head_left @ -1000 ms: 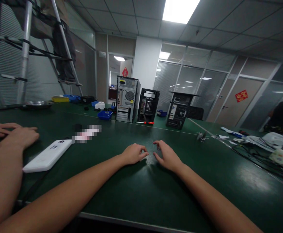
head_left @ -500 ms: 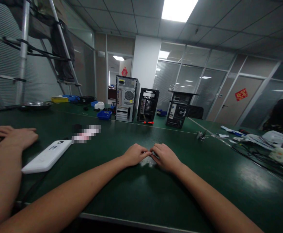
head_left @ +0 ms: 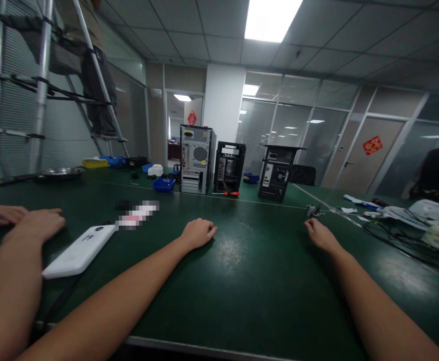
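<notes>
My left hand rests on the green table, fingers curled in and thumb pointing right. Whatever it may hold is too small or hidden to make out. Well to the right, my right hand is stretched forward with its fingers drawn together. Just beyond its fingertips lies a small cluster of metal parts. Whether the fingers touch these parts or hold a piece cannot be told.
Computer cases stand at the back, with a red-handled screwdriver before them. Left are a white phone-like device and another person's hands. Cables lie right. A person is on a ladder.
My hands were together in the middle and have come apart. The right one has moved right and forward to the metal parts, while the left has shifted slightly left.
</notes>
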Demonstrator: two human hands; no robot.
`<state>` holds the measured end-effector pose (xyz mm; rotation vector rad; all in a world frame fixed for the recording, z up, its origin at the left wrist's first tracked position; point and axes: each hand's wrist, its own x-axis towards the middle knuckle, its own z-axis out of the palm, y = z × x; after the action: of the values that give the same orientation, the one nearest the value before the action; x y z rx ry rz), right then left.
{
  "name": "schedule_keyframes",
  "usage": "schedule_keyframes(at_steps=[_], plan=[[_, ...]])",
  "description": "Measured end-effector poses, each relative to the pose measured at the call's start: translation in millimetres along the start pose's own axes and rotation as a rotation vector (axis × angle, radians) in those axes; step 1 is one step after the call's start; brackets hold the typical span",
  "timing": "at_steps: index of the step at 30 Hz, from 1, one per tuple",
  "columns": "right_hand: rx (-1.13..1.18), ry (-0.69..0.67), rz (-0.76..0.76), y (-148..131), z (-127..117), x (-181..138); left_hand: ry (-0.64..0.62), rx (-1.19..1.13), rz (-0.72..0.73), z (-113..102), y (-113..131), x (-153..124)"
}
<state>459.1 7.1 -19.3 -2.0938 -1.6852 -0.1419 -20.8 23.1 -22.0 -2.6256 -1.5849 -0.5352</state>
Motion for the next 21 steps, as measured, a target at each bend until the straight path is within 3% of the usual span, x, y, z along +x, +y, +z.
schedule_keyframes(at_steps=[4,7,13,17,21], plan=[[0.076,0.078,0.17,58,3,8,-0.012,0.008,-0.044,0,-4,1],[0.109,0.133,0.21,79,16,13,-0.015,0.017,-0.057,2,-2,1],[0.138,0.209,0.179,75,16,9,-0.038,0.001,-0.045,1,3,2],[0.065,0.288,0.241,69,-8,5,-0.053,-0.006,-0.045,1,4,2],[-0.013,0.373,0.205,70,-35,0,-0.046,-0.009,-0.022,1,3,2]])
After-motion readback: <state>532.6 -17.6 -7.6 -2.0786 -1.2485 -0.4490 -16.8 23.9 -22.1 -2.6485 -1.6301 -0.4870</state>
